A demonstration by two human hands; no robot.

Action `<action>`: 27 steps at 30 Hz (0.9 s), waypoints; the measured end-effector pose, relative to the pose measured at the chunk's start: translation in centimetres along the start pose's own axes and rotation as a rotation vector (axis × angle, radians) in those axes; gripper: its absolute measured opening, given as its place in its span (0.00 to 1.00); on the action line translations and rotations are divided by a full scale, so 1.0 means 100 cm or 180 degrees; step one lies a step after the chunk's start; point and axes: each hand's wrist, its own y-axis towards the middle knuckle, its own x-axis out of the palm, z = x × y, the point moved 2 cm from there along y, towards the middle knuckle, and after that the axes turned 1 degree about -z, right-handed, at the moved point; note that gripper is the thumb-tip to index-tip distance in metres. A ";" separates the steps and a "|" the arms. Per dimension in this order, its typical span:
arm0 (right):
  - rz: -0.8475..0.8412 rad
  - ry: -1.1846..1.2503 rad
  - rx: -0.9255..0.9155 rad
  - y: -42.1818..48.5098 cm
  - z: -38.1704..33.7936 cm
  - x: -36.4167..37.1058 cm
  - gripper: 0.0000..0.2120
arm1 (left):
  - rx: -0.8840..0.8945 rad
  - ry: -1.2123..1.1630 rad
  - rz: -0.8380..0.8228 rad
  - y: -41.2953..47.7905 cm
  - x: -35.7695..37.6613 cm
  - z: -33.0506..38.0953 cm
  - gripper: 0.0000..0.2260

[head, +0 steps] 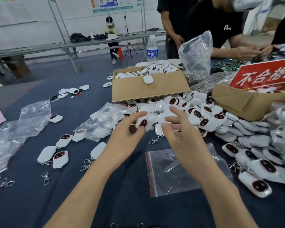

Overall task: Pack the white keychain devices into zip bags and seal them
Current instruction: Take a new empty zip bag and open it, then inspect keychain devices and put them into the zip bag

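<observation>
Judging the job far from done, we see our left hand [127,139] with its grip curled round one device [143,123] at the heap of white keychain devices [196,112], our right hand [183,134] with its grip apart beside it; the zip bag [179,171] lies empty and unsealed on the desk [130,203]
</observation>
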 end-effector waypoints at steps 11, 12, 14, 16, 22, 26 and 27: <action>-0.0343 0.0768 0.0363 -0.011 0.015 0.049 0.06 | -0.0874 -0.2157 0.0362 -0.054 0.007 -0.025 0.11; -0.0350 0.0828 0.0395 -0.012 0.019 0.049 0.06 | -0.0787 -0.1797 0.0308 -0.054 0.008 -0.026 0.09; -0.0368 0.0912 0.0455 -0.013 0.025 0.047 0.07 | -0.0660 -0.1267 0.0245 -0.055 0.010 -0.025 0.08; -0.0387 0.0927 0.0446 -0.013 0.028 0.046 0.06 | -0.0643 -0.1207 0.0265 -0.055 0.011 -0.025 0.07; -0.0476 0.0894 0.0387 -0.015 0.027 0.047 0.06 | -0.0739 -0.1308 0.0181 -0.054 0.008 -0.024 0.07; -0.0471 0.0904 0.0349 -0.016 0.027 0.046 0.06 | -0.0720 -0.1399 0.0120 -0.054 0.008 -0.024 0.06; -0.0465 0.0920 0.0346 -0.016 0.027 0.046 0.06 | -0.0709 -0.1407 0.0109 -0.054 0.008 -0.024 0.06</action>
